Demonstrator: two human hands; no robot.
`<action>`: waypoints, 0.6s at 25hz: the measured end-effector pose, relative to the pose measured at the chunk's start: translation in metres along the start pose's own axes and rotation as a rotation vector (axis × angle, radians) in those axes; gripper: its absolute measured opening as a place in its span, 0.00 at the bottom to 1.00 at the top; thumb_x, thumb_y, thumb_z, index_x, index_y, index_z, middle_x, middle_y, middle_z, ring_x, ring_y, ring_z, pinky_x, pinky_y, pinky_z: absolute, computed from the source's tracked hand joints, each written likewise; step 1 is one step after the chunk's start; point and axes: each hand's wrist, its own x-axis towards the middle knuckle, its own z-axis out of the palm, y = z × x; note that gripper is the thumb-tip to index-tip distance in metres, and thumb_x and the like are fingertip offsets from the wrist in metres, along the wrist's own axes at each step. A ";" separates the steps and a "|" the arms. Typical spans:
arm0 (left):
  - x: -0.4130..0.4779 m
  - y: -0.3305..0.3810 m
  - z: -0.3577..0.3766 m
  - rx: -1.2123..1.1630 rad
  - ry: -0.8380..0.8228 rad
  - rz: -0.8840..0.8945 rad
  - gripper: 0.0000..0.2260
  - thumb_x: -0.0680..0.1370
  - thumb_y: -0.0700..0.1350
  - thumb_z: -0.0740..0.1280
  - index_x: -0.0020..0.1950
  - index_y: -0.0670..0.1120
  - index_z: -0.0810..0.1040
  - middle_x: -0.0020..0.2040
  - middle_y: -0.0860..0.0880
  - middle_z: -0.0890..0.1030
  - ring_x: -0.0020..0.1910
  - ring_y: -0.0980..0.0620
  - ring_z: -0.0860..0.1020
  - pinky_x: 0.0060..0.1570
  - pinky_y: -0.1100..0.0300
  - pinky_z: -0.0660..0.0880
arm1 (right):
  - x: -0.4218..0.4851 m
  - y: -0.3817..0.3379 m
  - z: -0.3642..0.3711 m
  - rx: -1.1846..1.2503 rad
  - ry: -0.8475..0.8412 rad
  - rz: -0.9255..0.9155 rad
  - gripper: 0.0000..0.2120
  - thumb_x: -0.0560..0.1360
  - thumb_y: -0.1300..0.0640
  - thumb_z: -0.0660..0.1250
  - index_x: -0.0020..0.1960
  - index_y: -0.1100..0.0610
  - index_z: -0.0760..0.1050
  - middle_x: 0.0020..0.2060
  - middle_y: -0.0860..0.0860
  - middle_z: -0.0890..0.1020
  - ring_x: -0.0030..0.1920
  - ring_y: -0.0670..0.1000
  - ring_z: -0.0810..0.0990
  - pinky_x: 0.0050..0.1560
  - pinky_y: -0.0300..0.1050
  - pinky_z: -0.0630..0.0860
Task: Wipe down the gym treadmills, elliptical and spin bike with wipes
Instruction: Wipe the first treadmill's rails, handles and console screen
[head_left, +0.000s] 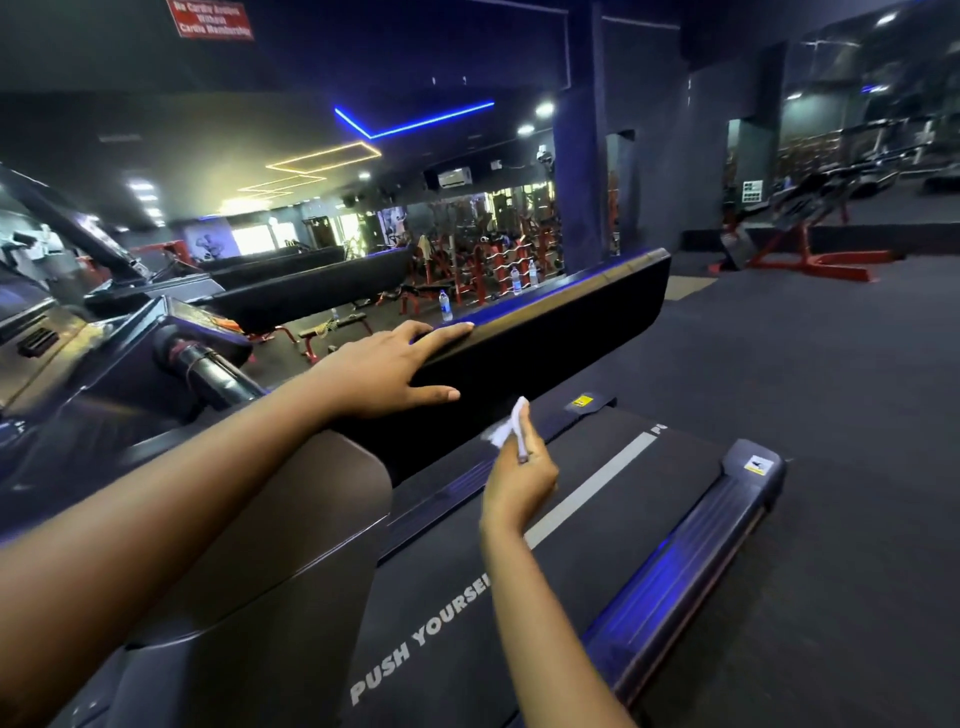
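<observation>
Left hand lies flat on the treadmill side rail, fingers straight over its top edge; right hand pinches a white wipe beside the rail's lower edge, above the belt; open floor right of the deck.

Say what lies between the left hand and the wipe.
Only the dark side of the handrail, in the head view: left hand rests on top, right hand holds the wipe below.
</observation>
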 end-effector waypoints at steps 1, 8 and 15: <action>0.000 0.000 0.000 -0.006 0.002 -0.003 0.35 0.75 0.66 0.57 0.76 0.64 0.41 0.76 0.48 0.58 0.69 0.45 0.67 0.63 0.47 0.70 | -0.015 0.002 0.001 0.029 -0.018 -0.008 0.17 0.75 0.71 0.62 0.57 0.53 0.79 0.53 0.46 0.81 0.52 0.36 0.77 0.49 0.32 0.71; -0.004 0.000 0.001 -0.029 0.001 -0.016 0.35 0.75 0.66 0.58 0.75 0.65 0.40 0.76 0.49 0.57 0.70 0.46 0.66 0.64 0.46 0.70 | -0.021 0.006 -0.025 -0.001 -0.107 0.066 0.19 0.75 0.70 0.63 0.55 0.49 0.79 0.50 0.43 0.82 0.44 0.32 0.76 0.46 0.29 0.71; 0.042 0.027 -0.013 -0.054 -0.002 -0.033 0.35 0.76 0.65 0.57 0.75 0.65 0.38 0.77 0.48 0.56 0.73 0.45 0.62 0.67 0.48 0.66 | 0.119 -0.021 -0.013 -0.032 0.022 0.047 0.15 0.77 0.68 0.61 0.60 0.57 0.78 0.51 0.48 0.82 0.50 0.40 0.78 0.39 0.26 0.72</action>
